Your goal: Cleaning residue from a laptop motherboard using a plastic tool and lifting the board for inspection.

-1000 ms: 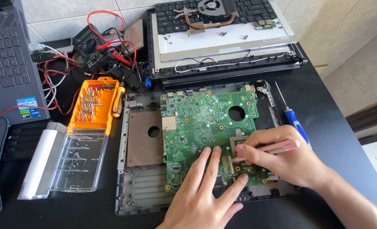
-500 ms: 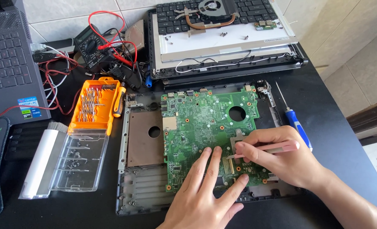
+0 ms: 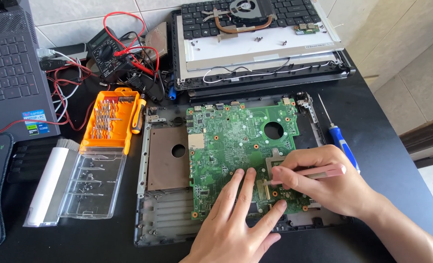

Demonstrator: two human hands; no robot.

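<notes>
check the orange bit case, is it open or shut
Open. The bit case shows its rows of metal bits, and its clear lid lies folded flat on the table toward the person.

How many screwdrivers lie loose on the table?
1: the blue screwdriver right of the laptop base, behind the right hand. An orange-black driver sits in the bit case; others may be hidden.

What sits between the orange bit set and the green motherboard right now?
In the head view, a brown metal plate with a round hole, set in the laptop base, lies between the orange bit set and the green motherboard.
</notes>
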